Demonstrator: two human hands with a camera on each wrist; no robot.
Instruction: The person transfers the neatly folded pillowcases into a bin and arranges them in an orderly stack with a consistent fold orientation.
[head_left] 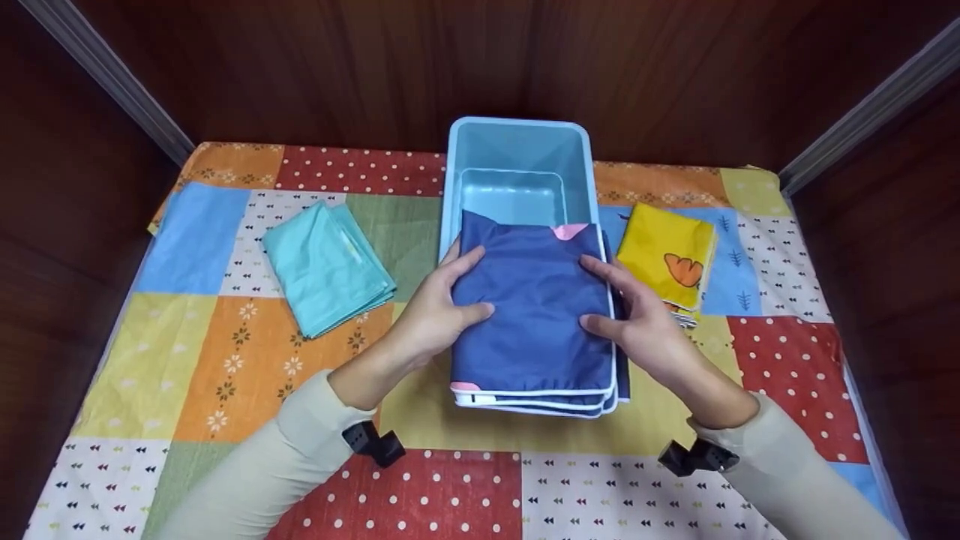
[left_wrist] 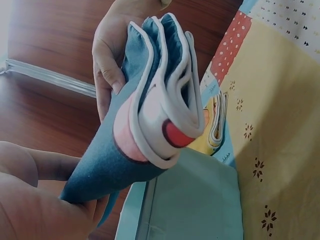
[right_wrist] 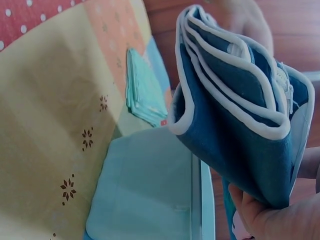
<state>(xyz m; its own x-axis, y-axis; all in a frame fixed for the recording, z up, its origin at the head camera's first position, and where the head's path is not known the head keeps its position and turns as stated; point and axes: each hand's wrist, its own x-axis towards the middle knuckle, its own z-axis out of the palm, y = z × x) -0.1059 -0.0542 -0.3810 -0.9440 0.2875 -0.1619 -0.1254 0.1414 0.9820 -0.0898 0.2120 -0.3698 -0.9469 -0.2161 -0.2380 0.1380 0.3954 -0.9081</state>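
Between my two hands is a folded navy-blue cloth [head_left: 536,307] with white edging and pink patches, held above the near end of a light-blue plastic bin [head_left: 517,142]. My left hand [head_left: 442,307] grips its left side, the thumb lying on top. On the opposite side my right hand [head_left: 637,315] grips it with thumb and fingers on the upper face. Several layers show at the near edge. A zipper [right_wrist: 290,97] is visible among the folds in the right wrist view, and a red patch [left_wrist: 177,134] in the left wrist view. The cloth hides the bin's near part.
A folded turquoise cloth [head_left: 326,266] lies left of the bin, and a folded yellow cloth [head_left: 664,251] with an orange print lies to the right. All stand on a patchwork-print table cover [head_left: 247,375]. Dark wood panels [head_left: 517,60] enclose the back and sides.
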